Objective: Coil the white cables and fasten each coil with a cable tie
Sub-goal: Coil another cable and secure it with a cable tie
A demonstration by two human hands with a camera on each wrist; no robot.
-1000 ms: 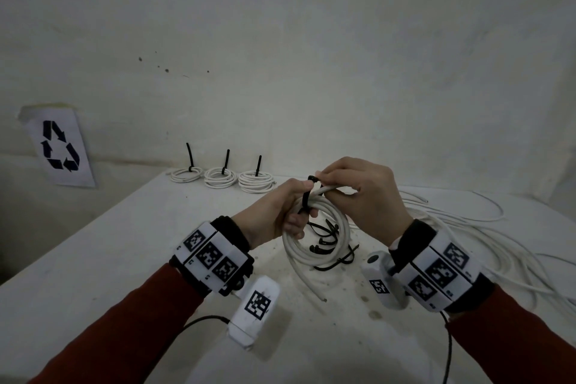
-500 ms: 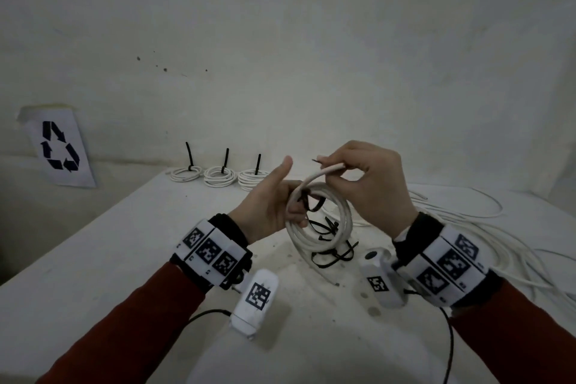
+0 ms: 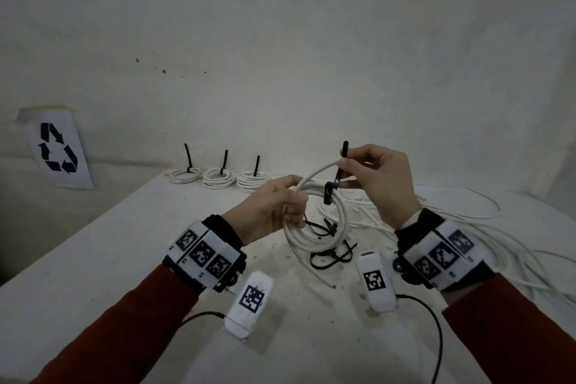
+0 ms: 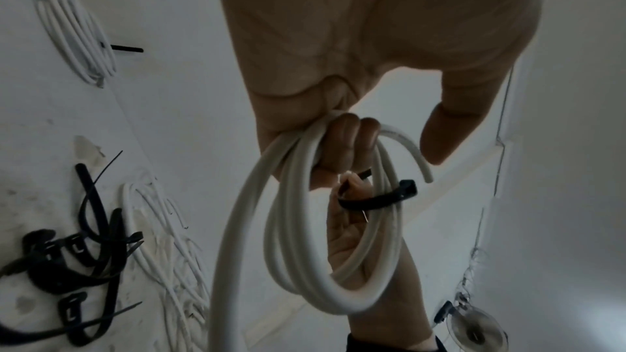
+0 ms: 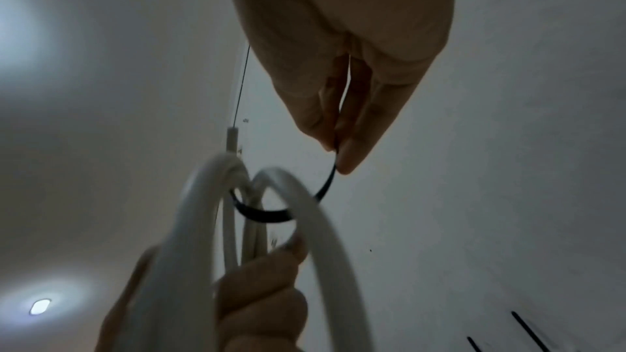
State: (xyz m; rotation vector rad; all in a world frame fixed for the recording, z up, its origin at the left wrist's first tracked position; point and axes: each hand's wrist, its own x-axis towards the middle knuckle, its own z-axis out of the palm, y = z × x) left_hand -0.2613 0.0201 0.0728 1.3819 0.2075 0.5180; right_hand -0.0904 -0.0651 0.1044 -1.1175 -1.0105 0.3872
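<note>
My left hand (image 3: pixel 274 212) grips a white cable coil (image 3: pixel 314 240) by its left side, above the table; the coil (image 4: pixel 305 264) hangs from its curled fingers in the left wrist view. A black cable tie (image 3: pixel 335 184) is looped round the coil's top strands. My right hand (image 3: pixel 378 178) pinches the tie's tail between thumb and fingers and holds it up and to the right. The pinch on the tie (image 5: pixel 325 186) shows plainly in the right wrist view. One free cable end (image 3: pixel 318 171) arcs up toward the right hand.
Three tied coils (image 3: pixel 218 178) stand in a row at the table's back edge. Loose black ties (image 3: pixel 333 254) lie under the held coil. A tangle of loose white cables (image 3: pixel 467 227) spreads over the table's right side. A recycling sign (image 3: pixel 57 148) hangs at left.
My right hand has risen up and to the right, drawing the tie's tail out through its head. The left hand's thumb has come back down onto the coil.
</note>
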